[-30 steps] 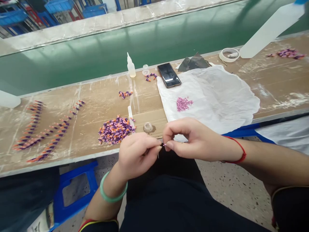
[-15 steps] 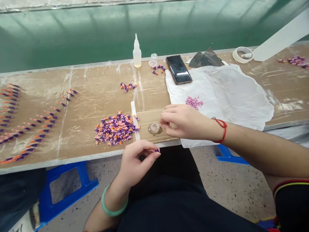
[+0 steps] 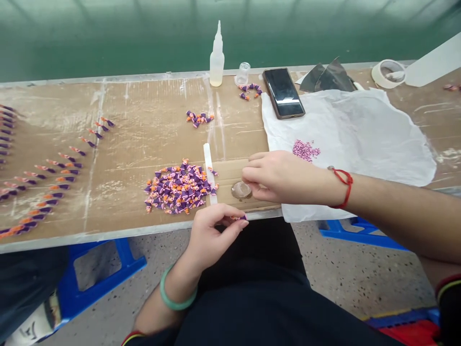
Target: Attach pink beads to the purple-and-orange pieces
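Pinched between the thumb and fingers of my left hand (image 3: pixel 214 235) is a small purple figurine (image 3: pixel 242 218), just off the table's front edge. My right hand (image 3: pixel 288 178) is closed, its fingertips at the right rim of a small round dish (image 3: pixel 239 189) with something clear in it. Whatever those fingertips hold is hidden. The dish stands on a cardboard piece (image 3: pixel 225 194). Left of it lies a heap of purple, orange and pink figurines (image 3: pixel 178 188), beside a white strip (image 3: pixel 208 161) with a few figurines on it.
Tiny pink beads (image 3: pixel 305 150) lie on a white sheet (image 3: pixel 367 129). Behind are a phone (image 3: pixel 284 92), a nozzle bottle (image 3: pixel 216 65), a clear cap (image 3: pixel 243 73) and a tape roll (image 3: pixel 388 74). Rows of figurines (image 3: pixel 46 209) line the left; blue stools (image 3: pixel 108 278) stand below.
My right fingertips have come closer to the dish and now overlap its right rim. My left hand still holds the figurine. The whole view has shifted, so things appear farther right.
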`<state>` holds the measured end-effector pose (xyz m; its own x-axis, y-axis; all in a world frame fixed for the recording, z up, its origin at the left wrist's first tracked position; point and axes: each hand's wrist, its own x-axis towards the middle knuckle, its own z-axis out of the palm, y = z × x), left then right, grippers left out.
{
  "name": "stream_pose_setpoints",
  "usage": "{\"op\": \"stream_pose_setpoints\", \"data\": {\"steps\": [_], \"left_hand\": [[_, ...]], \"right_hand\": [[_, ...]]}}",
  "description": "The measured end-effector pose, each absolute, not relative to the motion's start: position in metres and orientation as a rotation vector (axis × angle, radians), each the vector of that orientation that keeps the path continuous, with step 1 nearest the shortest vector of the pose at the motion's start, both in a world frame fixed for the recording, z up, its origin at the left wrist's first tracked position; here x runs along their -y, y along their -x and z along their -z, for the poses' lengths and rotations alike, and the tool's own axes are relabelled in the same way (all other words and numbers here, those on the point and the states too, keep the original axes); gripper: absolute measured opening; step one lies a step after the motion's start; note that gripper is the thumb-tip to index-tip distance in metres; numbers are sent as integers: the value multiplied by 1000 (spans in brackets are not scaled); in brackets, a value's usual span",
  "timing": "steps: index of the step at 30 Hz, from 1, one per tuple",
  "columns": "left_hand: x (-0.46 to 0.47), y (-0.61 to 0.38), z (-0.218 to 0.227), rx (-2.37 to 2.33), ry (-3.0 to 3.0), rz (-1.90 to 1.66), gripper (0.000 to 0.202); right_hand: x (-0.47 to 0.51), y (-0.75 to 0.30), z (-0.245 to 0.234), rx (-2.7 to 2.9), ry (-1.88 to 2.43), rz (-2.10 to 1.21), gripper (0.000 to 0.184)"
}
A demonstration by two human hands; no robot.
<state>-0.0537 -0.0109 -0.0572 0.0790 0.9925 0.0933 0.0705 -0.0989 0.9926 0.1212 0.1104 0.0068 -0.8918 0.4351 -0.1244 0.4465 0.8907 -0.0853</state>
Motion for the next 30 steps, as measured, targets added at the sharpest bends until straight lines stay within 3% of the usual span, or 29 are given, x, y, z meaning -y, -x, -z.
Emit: {"op": "stream_pose_setpoints", "data": {"steps": [4, 7, 9, 14, 16, 30], "left_hand": [[12, 53, 59, -1153, -1322, -1211, 1], [13, 52, 58, -1117, -1213, -1267, 2], [12, 50, 55, -1063, -1126, -1349, 3], [10, 41, 46, -990, -1055, -1568, 10], [11, 38, 44, -977, -1060, -1612, 11], [18, 29, 39, -941, -1185, -1629, 7]], "right_hand": [[-110, -120, -7, -2962, -683, 169, 17], [-109, -122, -10, -3017, -774, 346, 17], [-107, -125, -15, -3024, -902, 631, 16], [-90, -131, -27, -2561, -1145, 1741, 11], [-82, -132, -31, -2412, -1158, 1961, 10], [-63, -139, -42, -2753, -1130, 1697, 11]]}}
